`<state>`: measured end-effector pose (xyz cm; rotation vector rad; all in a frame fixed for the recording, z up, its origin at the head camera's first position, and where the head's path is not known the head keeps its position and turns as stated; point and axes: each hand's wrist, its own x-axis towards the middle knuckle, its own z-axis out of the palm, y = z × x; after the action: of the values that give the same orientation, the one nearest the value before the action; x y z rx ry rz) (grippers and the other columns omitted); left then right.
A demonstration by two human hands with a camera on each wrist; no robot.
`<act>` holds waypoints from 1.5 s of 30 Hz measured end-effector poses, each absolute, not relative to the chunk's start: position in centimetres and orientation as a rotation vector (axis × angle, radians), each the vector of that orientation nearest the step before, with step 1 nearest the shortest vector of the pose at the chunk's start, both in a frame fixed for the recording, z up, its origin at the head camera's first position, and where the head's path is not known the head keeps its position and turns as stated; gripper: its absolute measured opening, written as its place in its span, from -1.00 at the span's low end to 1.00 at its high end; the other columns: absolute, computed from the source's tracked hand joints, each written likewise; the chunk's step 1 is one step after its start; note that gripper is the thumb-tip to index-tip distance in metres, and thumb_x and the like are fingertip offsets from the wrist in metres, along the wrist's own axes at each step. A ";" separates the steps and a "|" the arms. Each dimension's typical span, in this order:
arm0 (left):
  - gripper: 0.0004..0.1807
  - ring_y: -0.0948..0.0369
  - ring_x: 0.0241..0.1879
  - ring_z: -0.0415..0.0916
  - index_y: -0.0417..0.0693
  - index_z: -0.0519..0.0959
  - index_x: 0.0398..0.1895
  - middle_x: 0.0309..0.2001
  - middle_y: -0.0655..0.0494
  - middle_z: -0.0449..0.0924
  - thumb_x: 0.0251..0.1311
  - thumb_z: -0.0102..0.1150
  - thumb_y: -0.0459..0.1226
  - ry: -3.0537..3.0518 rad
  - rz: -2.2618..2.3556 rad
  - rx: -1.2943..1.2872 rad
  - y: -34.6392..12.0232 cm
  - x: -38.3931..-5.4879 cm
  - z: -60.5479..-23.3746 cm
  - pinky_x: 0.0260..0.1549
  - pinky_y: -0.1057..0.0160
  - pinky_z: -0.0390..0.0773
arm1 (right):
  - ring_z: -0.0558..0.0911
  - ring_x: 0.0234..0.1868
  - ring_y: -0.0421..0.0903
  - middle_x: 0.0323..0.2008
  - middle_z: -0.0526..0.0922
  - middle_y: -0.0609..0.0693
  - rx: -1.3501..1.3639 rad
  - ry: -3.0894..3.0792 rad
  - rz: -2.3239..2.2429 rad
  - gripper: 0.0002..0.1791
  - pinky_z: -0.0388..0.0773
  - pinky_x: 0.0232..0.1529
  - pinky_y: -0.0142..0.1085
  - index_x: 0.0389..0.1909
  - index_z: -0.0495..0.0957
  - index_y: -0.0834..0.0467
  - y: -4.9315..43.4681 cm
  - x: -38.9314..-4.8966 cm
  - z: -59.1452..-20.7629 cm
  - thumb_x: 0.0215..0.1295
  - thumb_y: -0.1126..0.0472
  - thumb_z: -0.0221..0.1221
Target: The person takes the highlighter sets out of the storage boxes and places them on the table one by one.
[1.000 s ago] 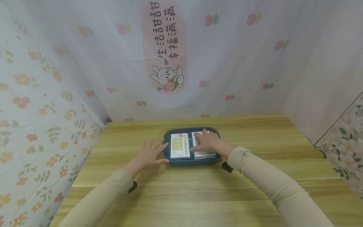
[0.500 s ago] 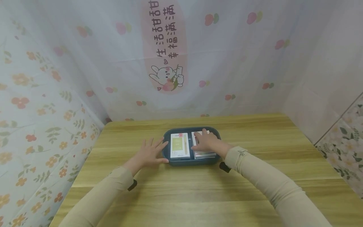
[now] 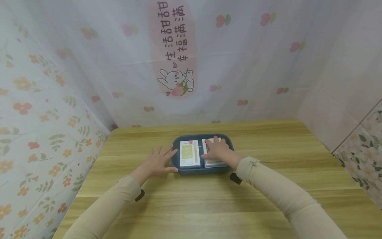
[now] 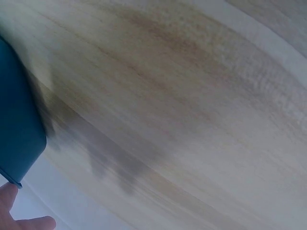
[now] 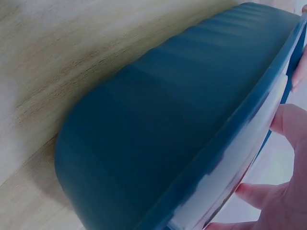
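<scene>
A dark blue two-compartment container [image 3: 191, 171] sits on the table. In its left compartment lies a flat white pack [image 3: 189, 162] printed with a green panel and "12". The right compartment holds a stack of flat white cards or packs [image 3: 215, 164], partly covered by my right hand [image 3: 220, 149]. That hand's fingertips rest on the stack, spread apart, with the thumb at its left side. My left hand [image 3: 158, 162] has its fingers spread at the container's left end, fingertips at the rim. In the left wrist view, a fingertip [image 4: 8, 191] meets the container's rim.
The wood-grain table [image 3: 191, 205] extends around the container. Behind it hangs a white curtain [image 3: 244, 66] with fruit prints, and a floral curtain [image 3: 44, 116] runs along the left. Dark wrist devices [image 3: 235, 178] show under both cuffs.
My right wrist has shifted slightly left and lower, while its fingertips stay on the stack. The left hand and the container look the same.
</scene>
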<state>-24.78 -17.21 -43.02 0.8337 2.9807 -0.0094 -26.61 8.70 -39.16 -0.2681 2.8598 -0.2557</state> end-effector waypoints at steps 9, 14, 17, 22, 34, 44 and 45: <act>-0.08 -0.17 0.18 -0.17 0.26 -0.08 0.25 0.27 0.09 -0.14 -0.25 -0.46 0.45 2.982 0.003 0.843 -17.3 -24.8 -43.1 0.01 -0.22 -0.30 | 0.19 0.03 0.27 0.16 0.01 0.27 -0.330 2.877 -0.250 -0.16 0.25 -0.14 0.06 0.19 0.08 -0.05 9.1 -26.4 -39.2 -0.15 -0.30 0.04; -0.08 -0.17 0.18 -0.20 0.28 -0.08 0.25 0.27 0.09 -0.14 -0.25 -0.44 0.44 2.981 0.016 0.846 -17.3 -24.8 -43.1 0.01 -0.22 -0.29 | 0.21 0.02 0.27 0.16 0.01 0.28 -0.336 2.871 -0.259 -0.17 0.28 -0.16 0.02 0.19 0.10 -0.04 9.2 -26.8 -39.4 -0.16 -0.29 0.04; -0.09 -0.17 0.18 -0.19 0.29 -0.09 0.24 0.28 0.10 -0.15 -0.25 -0.44 0.44 2.984 0.003 0.844 -17.3 -24.8 -43.1 0.01 -0.22 -0.27 | 0.27 -0.04 0.22 0.13 0.06 0.26 -0.322 2.875 -0.250 -0.19 0.31 -0.23 -0.04 0.18 0.11 -0.05 9.1 -26.9 -39.4 -0.17 -0.25 0.04; -0.08 -0.17 0.18 -0.18 0.30 -0.10 0.24 0.28 0.12 -0.16 -0.26 -0.46 0.45 2.982 -0.010 0.837 -17.2 -24.8 -43.1 0.01 -0.22 -0.28 | 0.30 -0.19 0.13 0.08 0.10 0.23 -0.281 2.889 -0.259 -0.20 0.32 -0.33 -0.11 0.16 0.13 -0.04 8.8 -26.8 -39.3 -0.22 -0.17 0.06; -0.09 -0.18 0.16 -0.09 0.24 -0.03 0.24 0.27 0.10 -0.11 -0.23 -0.39 0.43 3.005 -0.015 0.857 -17.1 -24.8 -43.4 -0.01 -0.25 -0.25 | 0.29 -0.13 0.18 0.13 0.04 0.27 -0.233 2.928 -0.239 -0.22 0.33 -0.28 -0.09 0.16 0.14 -0.01 8.6 -26.7 -39.9 -0.19 -0.15 0.06; -0.09 -0.19 0.16 -0.14 0.27 -0.08 0.25 0.28 0.11 -0.15 -0.24 -0.42 0.44 2.982 -0.013 0.836 -17.1 -24.7 -43.1 0.01 -0.23 -0.26 | 0.30 -0.14 0.19 0.12 0.04 0.26 -0.190 2.960 -0.299 -0.21 0.33 -0.25 -0.06 0.14 0.13 0.05 8.3 -26.7 -38.8 -0.20 -0.13 0.08; -0.09 -0.19 0.16 -0.14 0.27 -0.08 0.25 0.28 0.12 -0.15 -0.24 -0.42 0.44 2.981 -0.011 0.833 -17.1 -24.7 -43.1 0.01 -0.23 -0.27 | 0.31 -0.15 0.19 0.11 0.05 0.25 -0.190 2.962 -0.289 -0.21 0.34 -0.26 -0.07 0.14 0.12 0.05 8.3 -26.7 -38.7 -0.20 -0.14 0.08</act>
<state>-24.67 -17.12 -43.09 0.8330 2.9814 -0.0110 -26.72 8.33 -38.67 -0.1904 2.9616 -0.2892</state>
